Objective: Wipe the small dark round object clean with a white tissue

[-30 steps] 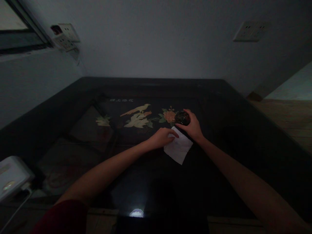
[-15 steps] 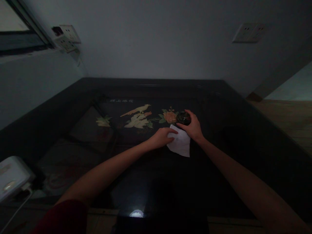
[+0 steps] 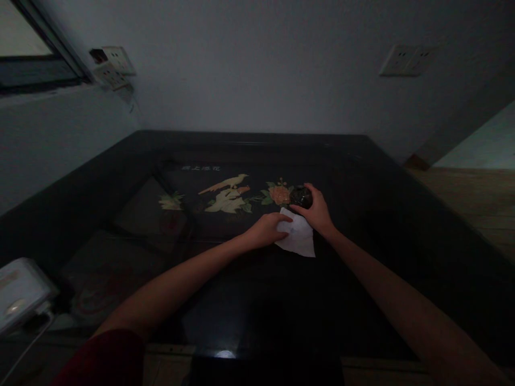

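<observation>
My left hand (image 3: 269, 229) pinches the left side of a white sheet of paper or tissue (image 3: 301, 238) between thumb and fingers. The sheet hangs loosely over the dark glossy tabletop (image 3: 249, 289). Just above and to the right, my right hand (image 3: 317, 210) is closed around a dark, rounded, shiny object (image 3: 301, 197), gripping it from its right side. What kind of object it is cannot be made out in the dim light. The sheet's upper edge lies close to the right thumb.
The tabletop carries a picture of a bird (image 3: 229, 183) and an orange flower (image 3: 279, 194). At the left edge stands a white box-shaped device (image 3: 24, 292) with a cable. Wall sockets (image 3: 408, 60) are on the wall behind, and more sockets (image 3: 116, 59) are at the left.
The dark rounded object and my right hand have shifted slightly left. The sheet's lower right corner has swung a little to the right; both grips stay the same.
</observation>
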`<state>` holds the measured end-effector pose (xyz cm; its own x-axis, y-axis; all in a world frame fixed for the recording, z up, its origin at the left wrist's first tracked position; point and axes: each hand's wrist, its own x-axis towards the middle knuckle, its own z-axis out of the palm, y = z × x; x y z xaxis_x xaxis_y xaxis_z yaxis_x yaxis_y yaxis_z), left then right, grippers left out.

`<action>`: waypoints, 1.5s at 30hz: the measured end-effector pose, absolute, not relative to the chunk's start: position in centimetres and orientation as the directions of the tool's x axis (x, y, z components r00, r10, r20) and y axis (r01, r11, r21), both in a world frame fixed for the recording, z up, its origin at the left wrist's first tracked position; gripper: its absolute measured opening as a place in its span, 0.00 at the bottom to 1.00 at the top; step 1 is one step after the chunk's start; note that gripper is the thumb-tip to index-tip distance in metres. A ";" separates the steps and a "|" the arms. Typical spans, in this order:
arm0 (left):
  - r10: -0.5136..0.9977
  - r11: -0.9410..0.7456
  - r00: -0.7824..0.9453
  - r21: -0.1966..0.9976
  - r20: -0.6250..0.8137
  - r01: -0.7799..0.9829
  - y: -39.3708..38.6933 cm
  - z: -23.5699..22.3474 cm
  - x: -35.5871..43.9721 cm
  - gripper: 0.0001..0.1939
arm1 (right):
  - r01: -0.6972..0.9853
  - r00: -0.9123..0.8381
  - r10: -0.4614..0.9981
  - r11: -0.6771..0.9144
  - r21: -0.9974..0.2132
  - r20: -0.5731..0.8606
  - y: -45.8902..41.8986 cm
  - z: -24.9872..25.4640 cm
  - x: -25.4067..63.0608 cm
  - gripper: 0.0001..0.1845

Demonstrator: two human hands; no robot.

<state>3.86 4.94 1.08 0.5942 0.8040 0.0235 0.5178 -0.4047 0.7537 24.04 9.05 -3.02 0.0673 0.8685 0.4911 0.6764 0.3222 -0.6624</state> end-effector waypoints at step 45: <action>0.660 -0.749 0.745 0.168 0.099 0.641 3.0 -1.2 4.2 0.28 | 0.889 -0.428 0.899 0.438 -0.133 0.093 -0.6 -1.7 27.3 0.30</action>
<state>4.23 3.03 -1.19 0.7445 0.6601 0.0995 0.6413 -0.7487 0.1679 27.27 -0.55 -1.74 -0.4284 0.8988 0.0927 0.8894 0.4375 -0.1327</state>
